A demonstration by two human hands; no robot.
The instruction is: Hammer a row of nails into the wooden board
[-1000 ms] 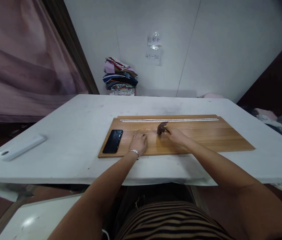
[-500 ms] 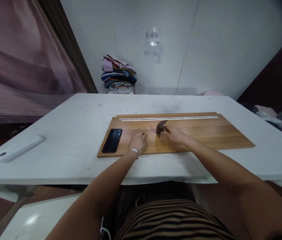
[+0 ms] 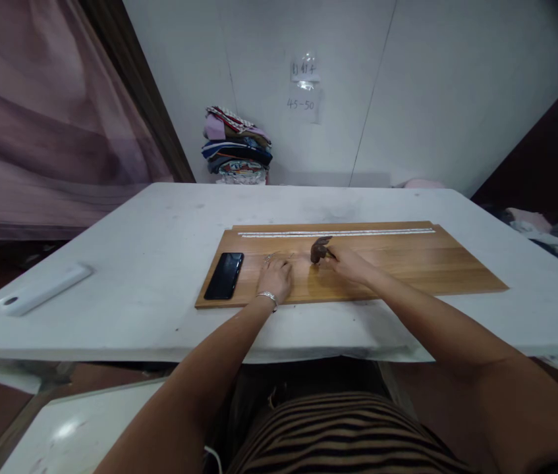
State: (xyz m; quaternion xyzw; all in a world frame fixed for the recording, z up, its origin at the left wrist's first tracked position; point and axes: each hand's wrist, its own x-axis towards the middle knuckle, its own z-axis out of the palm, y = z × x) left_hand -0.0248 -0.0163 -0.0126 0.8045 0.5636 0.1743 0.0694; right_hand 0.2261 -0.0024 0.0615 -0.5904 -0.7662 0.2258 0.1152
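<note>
A brown claw hammer [image 3: 319, 251] is held by my right hand [image 3: 349, 265], closed around the handle close to the head. Its head is just above the wooden board [image 3: 421, 263]; whether it touches the surface I cannot tell. To its left, my left hand [image 3: 275, 276] lies on the board with fingers stretched forward and slightly bent, a bracelet at the wrist. Some thin small things show near those fingertips, too small to name. Two white printed strips [image 3: 338, 233] run along the board's far edge. A black phone [image 3: 224, 276] lies on the board's left end.
The board sits on a white table [image 3: 135, 257]. A white long-handled object [image 3: 44, 289] lies at the table's left. Behind the table are a stack of folded cloth [image 3: 236, 146] and a wall with handwritten paper signs [image 3: 303, 104]. A pink curtain [image 3: 36, 118] hangs at left.
The hammer stays in my right hand at nearly the same spot, its head slightly turned. My left hand remains on the board. The whole view has shifted a little.
</note>
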